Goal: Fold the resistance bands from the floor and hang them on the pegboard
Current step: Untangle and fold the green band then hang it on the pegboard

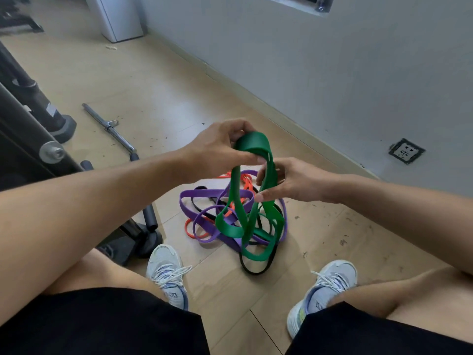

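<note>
left hand (220, 147) pinching green band (252, 144) top, right hand (286, 183) gripping its strand

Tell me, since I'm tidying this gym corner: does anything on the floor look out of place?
Yes. Purple bands, orange bands and a black band lie tangled in a heap between the feet. A loose metal bar lies on the floor, with dark specks scattered nearby.

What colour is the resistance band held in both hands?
Green, clearest in the head view.
</note>
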A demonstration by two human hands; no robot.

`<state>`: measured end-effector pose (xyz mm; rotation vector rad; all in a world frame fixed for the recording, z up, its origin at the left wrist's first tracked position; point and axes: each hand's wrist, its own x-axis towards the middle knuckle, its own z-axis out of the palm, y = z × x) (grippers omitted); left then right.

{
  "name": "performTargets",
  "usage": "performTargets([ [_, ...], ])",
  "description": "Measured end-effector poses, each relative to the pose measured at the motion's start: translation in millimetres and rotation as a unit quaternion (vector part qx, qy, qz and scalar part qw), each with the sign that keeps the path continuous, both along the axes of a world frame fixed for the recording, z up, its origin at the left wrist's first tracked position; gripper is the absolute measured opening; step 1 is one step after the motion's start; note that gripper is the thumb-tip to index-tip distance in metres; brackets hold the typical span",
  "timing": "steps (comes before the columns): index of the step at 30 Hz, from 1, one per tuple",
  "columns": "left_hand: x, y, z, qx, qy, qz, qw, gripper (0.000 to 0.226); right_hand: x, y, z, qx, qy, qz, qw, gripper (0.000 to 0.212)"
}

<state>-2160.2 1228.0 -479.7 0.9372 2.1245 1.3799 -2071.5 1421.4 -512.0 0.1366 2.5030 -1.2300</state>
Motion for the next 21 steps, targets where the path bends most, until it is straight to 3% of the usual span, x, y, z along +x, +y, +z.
performTargets([
  [6,-7,-4,9,0.039,-0.022,0.043,0.998,0.027,-1,0,5,-0.007,0.015,0.001,1.0,0.018],
  [10,-23,-13,-2,-0.096,0.037,0.046,0.994,0.025,-4,9,14,0.05,0.07,-0.054,0.995,0.028],
  [14,-24,-19,-17,-0.227,0.029,-0.01,0.973,0.055,2,9,30,0.034,0.121,-0.059,0.99,0.036],
  [17,-13,-10,-17,-0.192,0.065,-0.028,0.979,0.07,7,-1,39,0.048,0.133,-0.004,0.99,0.035],
  [21,1,6,-8,-0.1,0.123,-0.064,0.985,0.054,6,-13,41,0.07,0.184,0.001,0.98,0.031],
])
